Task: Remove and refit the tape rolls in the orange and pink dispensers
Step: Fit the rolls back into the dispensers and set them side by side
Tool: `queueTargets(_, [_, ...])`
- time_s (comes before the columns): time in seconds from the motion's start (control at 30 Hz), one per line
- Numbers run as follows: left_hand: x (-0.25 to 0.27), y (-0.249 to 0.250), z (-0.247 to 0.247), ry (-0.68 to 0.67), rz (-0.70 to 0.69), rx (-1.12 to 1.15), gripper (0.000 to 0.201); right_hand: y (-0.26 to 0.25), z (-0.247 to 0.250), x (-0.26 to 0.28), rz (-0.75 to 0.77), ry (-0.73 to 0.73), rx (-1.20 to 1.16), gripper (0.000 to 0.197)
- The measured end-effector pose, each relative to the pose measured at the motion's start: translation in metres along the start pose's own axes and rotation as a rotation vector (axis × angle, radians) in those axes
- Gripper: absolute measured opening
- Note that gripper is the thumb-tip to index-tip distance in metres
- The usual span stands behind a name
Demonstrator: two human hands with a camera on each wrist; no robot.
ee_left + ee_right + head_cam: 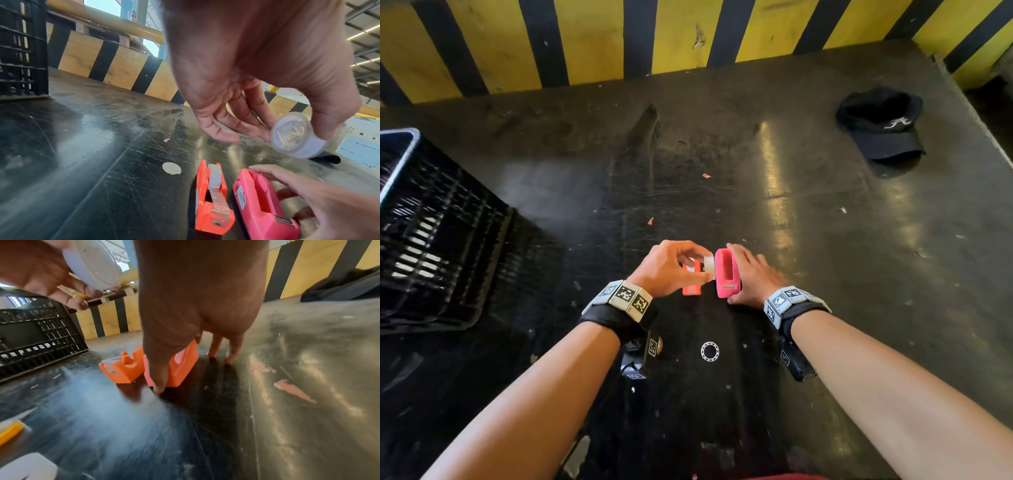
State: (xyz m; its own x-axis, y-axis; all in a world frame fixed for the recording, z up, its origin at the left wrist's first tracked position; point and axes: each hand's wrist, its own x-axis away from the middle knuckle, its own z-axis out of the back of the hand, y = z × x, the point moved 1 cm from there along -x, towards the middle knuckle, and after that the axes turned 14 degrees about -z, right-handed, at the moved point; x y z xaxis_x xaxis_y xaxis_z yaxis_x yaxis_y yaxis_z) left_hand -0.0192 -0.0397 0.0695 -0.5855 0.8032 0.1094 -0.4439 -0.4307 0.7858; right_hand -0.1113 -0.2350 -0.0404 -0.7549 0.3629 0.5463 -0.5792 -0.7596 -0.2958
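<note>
On the left, a black crate (431, 233) is stood on the dark counter (808, 240). Next to the right, the left hand (671, 267) is raised above the orange dispenser (211, 201), and a clear tape roll (298, 134) is pinched between its thumb and fingertips, clear of both dispensers. A roll (214, 177) is seated in the orange dispenser, with its tape end drawn to the cutter. Just beside it, the pink dispenser (265, 204) is stood with its well empty, and it is steadied by the right hand (753, 277), whose grip is spread: the thumb is laid by the cutter end and the fingers are straight along the far side. Far right, a black cap (881, 125) is lying well apart.

The step in hand is judged to be the pink dispenser's: its roll is out and is to be refitted. For the next move, the roll would have to be turned on edge, lined up over the open well and pressed down while the body is held still; the well's hub mount cannot be made out, so the seating side is uncertain.

Counted: two dispensers, two rolls, one crate, one cap, and one small pale disc (171, 168) on the counter, possibly a sticker
</note>
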Motion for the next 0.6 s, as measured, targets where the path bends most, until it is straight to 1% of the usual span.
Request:
queueTargets(0.1, [-0.005,-0.005,-0.001,-0.024,-0.01,-0.006,0.034,0.001,0.001,0.001,0.032,0.028,-0.034,0.128])
queueTargets(0.17, [-0.009,-0.006,-0.001,-0.035,-0.02,-0.007,0.035,0.001,0.004,0.004,0.068,0.041,-0.118,0.127])
queueTargets(0.23, [-0.013,-0.005,-0.001,-0.041,-0.029,-0.014,0.039,0.0,0.009,0.008,0.123,0.062,-0.202,0.128])
queueTargets(0.37, [-0.023,0.0,-0.003,-0.042,-0.041,-0.05,0.042,-0.004,0.026,0.013,0.259,0.108,-0.246,0.124])
queueTargets(0.47, [-0.028,0.002,-0.005,-0.025,-0.055,-0.059,0.044,-0.008,0.036,0.019,0.288,0.122,-0.265,0.123])
queueTargets(0.6, [-0.032,0.004,-0.006,-0.011,-0.069,-0.077,0.045,-0.012,0.043,0.026,0.28,0.114,-0.288,0.124])
